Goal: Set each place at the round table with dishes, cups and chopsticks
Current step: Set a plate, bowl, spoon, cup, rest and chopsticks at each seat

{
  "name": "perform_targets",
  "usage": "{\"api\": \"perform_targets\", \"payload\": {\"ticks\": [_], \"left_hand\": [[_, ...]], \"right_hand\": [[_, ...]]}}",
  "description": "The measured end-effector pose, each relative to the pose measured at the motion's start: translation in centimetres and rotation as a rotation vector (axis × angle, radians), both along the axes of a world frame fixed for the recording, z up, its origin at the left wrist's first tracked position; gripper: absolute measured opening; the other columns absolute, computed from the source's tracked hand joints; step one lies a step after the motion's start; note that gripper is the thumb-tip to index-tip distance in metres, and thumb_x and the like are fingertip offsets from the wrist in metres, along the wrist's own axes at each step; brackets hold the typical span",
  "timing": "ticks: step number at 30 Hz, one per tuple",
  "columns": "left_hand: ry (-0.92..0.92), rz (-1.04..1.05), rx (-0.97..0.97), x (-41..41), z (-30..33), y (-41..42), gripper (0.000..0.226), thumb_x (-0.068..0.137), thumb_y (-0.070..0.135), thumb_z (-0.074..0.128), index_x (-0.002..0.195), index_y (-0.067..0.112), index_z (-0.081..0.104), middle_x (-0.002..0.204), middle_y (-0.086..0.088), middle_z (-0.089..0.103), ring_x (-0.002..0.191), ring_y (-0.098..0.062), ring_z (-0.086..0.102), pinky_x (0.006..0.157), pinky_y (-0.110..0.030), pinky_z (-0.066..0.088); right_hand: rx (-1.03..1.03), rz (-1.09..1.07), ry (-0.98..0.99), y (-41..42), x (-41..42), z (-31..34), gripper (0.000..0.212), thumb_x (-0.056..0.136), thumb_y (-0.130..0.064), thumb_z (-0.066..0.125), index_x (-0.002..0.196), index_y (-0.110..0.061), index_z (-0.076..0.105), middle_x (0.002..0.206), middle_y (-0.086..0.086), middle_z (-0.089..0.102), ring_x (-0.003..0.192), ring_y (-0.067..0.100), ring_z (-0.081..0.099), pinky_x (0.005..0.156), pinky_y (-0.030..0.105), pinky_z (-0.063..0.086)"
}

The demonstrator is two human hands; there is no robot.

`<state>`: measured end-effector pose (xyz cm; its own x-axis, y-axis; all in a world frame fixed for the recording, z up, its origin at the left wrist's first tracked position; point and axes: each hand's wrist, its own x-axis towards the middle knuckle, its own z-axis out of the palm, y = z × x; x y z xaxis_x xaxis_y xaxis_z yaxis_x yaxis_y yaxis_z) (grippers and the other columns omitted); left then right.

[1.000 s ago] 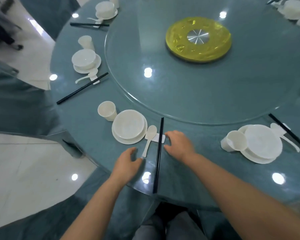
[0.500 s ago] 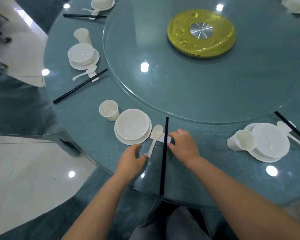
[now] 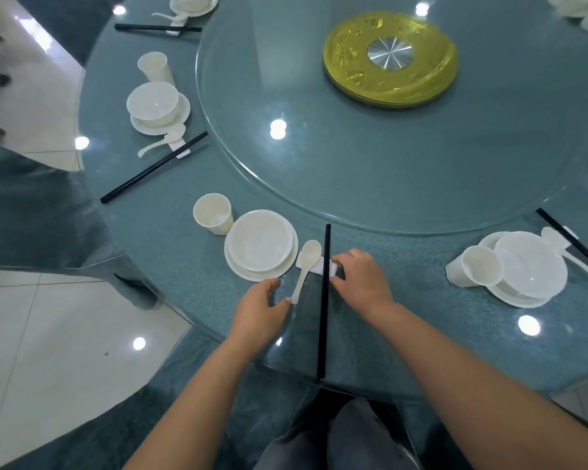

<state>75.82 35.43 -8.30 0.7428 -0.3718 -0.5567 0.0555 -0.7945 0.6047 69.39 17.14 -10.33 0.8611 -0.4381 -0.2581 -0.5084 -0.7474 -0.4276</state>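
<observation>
left hand (image 3: 260,308) closer to spoon (image 3: 305,268), no writing

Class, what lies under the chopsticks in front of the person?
A white rest under the chopsticks, also carrying the spoon. The right hand covers its right end.

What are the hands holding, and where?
The left hand pinches the spoon by its handle tip. The right hand grips the white rest at its end.

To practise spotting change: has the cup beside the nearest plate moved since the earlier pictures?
No. The cup sits at the upper-left edge of the plate, as it did before. Only the camera has shifted.
</observation>
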Motion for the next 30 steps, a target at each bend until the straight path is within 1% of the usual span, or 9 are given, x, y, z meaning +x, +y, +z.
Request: {"api": "perform_targets", "payload": {"ticks": [3,6,9,12,14,18,23,28,30], "left_hand": [[0.001,-0.005,-0.006,-0.1,0.0,0.1,0.050,0.092,0.028,0.060,0.139,0.018,0.047,0.141,0.005,0.051,0.128,-0.014,0.049,0.105,-0.033,0.039],[0.002,-0.012,-0.011,-0.1,0.1,0.0,0.051,0.092,0.027,0.061,0.140,0.018,0.046,0.142,0.005,0.050,0.129,-0.014,0.047,0.105,-0.033,0.039],[0.007,-0.005,-0.025,-0.2,0.1,0.0,0.051,0.092,0.026,0.061,0.140,0.018,0.046,0.142,0.004,0.050,0.129,-0.015,0.047,0.105,-0.033,0.038],[0.016,-0.004,-0.036,-0.2,0.0,0.2,0.051,0.092,0.025,0.061,0.140,0.017,0.047,0.142,0.004,0.050,0.130,-0.014,0.047,0.105,-0.032,0.038],[0.015,-0.017,-0.037,-0.2,0.0,0.4,0.051,0.092,0.025,0.061,0.140,0.016,0.047,0.142,0.003,0.050,0.130,-0.015,0.047,0.105,-0.032,0.038],[0.020,-0.027,-0.045,-0.4,0.0,0.5,0.053,0.091,0.025,0.062,0.141,0.015,0.046,0.143,0.001,0.049,0.130,-0.017,0.047,0.107,-0.034,0.038],[0.008,-0.043,-0.043,-0.6,0.2,0.8,0.053,0.092,0.026,0.061,0.141,0.016,0.045,0.143,0.002,0.049,0.129,-0.017,0.047,0.106,-0.033,0.037],[0.000,-0.048,-0.051,-1.0,0.0,1.0,0.053,0.092,0.026,0.061,0.141,0.016,0.044,0.143,0.001,0.049,0.130,-0.017,0.046,0.108,-0.033,0.036],[-0.007,-0.054,-0.044,-1.0,-0.1,1.1,0.052,0.092,0.026,0.061,0.140,0.015,0.045,0.143,0.001,0.049,0.130,-0.017,0.046,0.108,-0.032,0.036]], "right_hand": [[0.023,-0.007,0.022,0.2,-0.3,0.3,0.030,0.088,-0.018,0.058,0.117,-0.013,0.061,0.107,0.006,0.058,0.104,0.024,0.050,0.085,0.031,0.041],[0.089,-0.074,0.011,0.5,-1.5,0.7,0.037,0.085,-0.011,0.057,0.122,-0.012,0.057,0.104,0.006,0.058,0.101,0.024,0.052,0.085,0.031,0.041],[0.200,-0.177,0.025,1.3,-3.0,1.2,0.036,0.087,-0.011,0.056,0.123,-0.011,0.053,0.091,0.002,0.063,0.087,0.020,0.058,0.080,0.033,0.047],[0.326,-0.287,0.056,2.6,-4.4,1.2,0.033,0.090,-0.016,0.056,0.122,-0.015,0.050,0.078,-0.002,0.063,0.075,0.014,0.059,0.069,0.029,0.047],[0.375,-0.331,0.063,3.6,-4.9,1.0,0.034,0.090,-0.019,0.057,0.122,-0.015,0.049,0.078,-0.003,0.062,0.076,0.013,0.059,0.071,0.028,0.048],[0.459,-0.408,0.070,5.1,-5.2,1.1,0.040,0.089,-0.021,0.060,0.126,-0.015,0.046,0.085,0.002,0.065,0.081,0.017,0.063,0.075,0.032,0.050],[0.454,-0.423,0.062,6.4,-5.1,1.3,0.050,0.088,-0.020,0.062,0.133,-0.014,0.043,0.079,-0.003,0.059,0.071,0.009,0.055,0.059,0.019,0.040],[0.475,-0.457,0.051,7.2,-4.8,1.4,0.050,0.088,-0.020,0.061,0.134,-0.015,0.042,0.079,-0.006,0.057,0.074,0.008,0.055,0.062,0.021,0.040],[0.478,-0.459,0.044,7.5,-4.8,1.4,0.049,0.088,-0.020,0.061,0.133,-0.015,0.042,0.080,-0.006,0.058,0.076,0.009,0.056,0.067,0.023,0.042]]}}
